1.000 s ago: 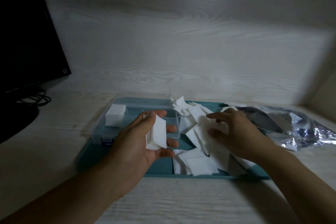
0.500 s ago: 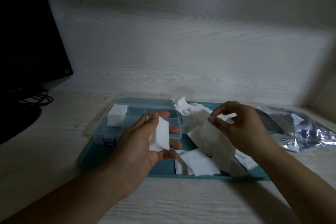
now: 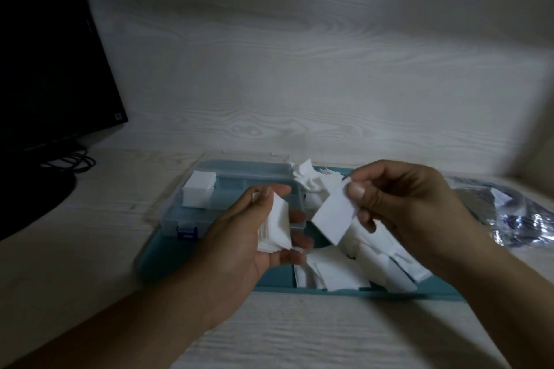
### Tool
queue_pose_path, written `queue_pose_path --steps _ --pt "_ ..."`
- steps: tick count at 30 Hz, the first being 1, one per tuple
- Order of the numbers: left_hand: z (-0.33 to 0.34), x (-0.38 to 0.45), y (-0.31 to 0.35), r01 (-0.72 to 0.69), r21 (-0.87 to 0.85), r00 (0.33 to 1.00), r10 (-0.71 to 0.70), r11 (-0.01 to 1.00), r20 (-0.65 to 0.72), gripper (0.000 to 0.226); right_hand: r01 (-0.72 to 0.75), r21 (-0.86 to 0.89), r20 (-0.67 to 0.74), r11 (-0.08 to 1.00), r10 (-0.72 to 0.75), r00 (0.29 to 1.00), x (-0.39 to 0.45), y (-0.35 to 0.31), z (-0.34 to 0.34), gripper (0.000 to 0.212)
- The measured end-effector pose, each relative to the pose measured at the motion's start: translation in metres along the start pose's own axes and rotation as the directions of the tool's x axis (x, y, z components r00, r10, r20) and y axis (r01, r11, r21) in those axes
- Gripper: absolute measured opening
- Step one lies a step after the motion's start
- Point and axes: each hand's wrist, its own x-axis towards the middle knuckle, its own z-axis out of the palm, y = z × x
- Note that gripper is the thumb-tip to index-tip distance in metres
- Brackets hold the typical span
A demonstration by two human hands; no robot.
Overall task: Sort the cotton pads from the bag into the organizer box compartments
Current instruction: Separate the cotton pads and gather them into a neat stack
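On the pale wood-grain worktop a shallow teal plastic tray was set, and on its ten o'clock part a clear plastic organizer box with compartments was placed, one stack of white pads already seated in its far-left compartment. A crumpled silvery foil bag was seen at three o'clock. Loose white square cotton pads were heaped over the tray's right half. A squared stack of pads was gripped on edge by the left hand, fingers curled round it. A single white pad was pinched at its upper corner by the right hand. The pads were judged very light, soft and floppy, best taken by a corner singly or squeezed across the faces when stacked.
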Motion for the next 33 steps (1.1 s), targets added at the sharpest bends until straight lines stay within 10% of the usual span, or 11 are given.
queue_pose_path --steps 14,18,21,33 --pt "0.004 -0.003 -0.005 0.081 0.039 0.981 -0.087 0.996 0.171 0.044 0.162 -0.622 -0.024 0.766 -0.225 0.974 -0.015 0.026 0.027 0.018" --pt "0.001 0.001 0.002 0.048 -0.040 0.997 -0.046 0.998 0.054 0.030 0.063 -0.739 0.136 0.670 0.057 0.989 -0.002 0.012 -0.004 0.011" --pt "-0.002 0.002 0.004 0.046 -0.031 0.999 -0.046 0.998 0.015 0.032 0.091 -0.844 0.321 0.529 0.361 0.876 -0.001 0.011 -0.012 0.035" --pt "-0.005 0.002 -0.001 0.022 0.003 1.000 -0.022 1.000 0.012 0.031 0.148 -0.826 0.386 0.544 0.353 0.852 -0.004 0.019 -0.006 0.007"
